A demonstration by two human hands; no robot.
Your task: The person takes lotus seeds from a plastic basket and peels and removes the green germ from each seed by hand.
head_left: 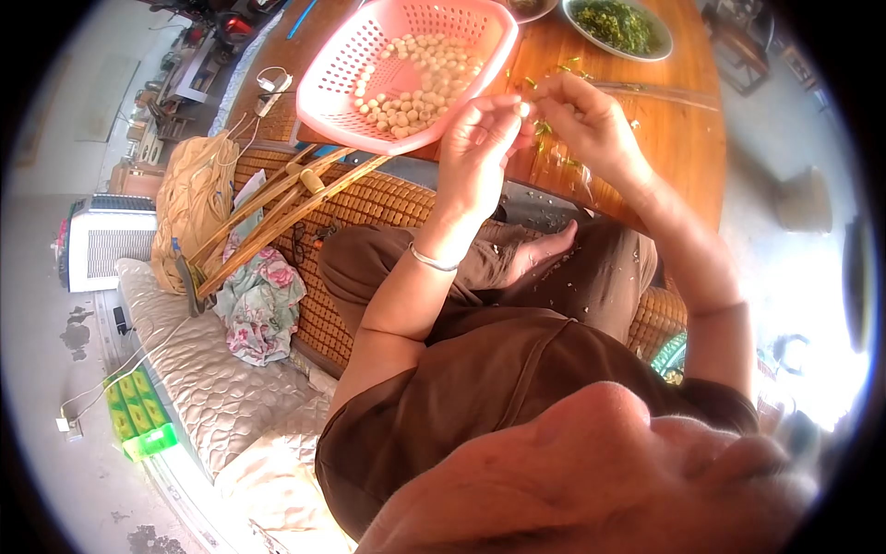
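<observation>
My left hand (pixel 475 152), with a bracelet at the wrist, pinches a small whitish seed (pixel 522 109) that looks like a lotus seed. Just to its right, my right hand (pixel 591 120) has its fingers curled together close to the seed; what they grip, if anything, is too small to make out. Beside my left hand stands a pink perforated basket (pixel 318 103) holding many pale round seeds (pixel 406 113) of the same look. Green slivers (pixel 543 129) and whitish scraps lie on the wooden table (pixel 683 138) below my fingers.
A plate (pixel 668 51) heaped with green shreds stands at the table's far side, near a partly cut-off bowl (pixel 531 9). Wooden poles (pixel 277 217) lean at the left by a tan bag (pixel 189 198) and a floral cloth (pixel 261 309). A woven mat (pixel 392 201) covers the seat.
</observation>
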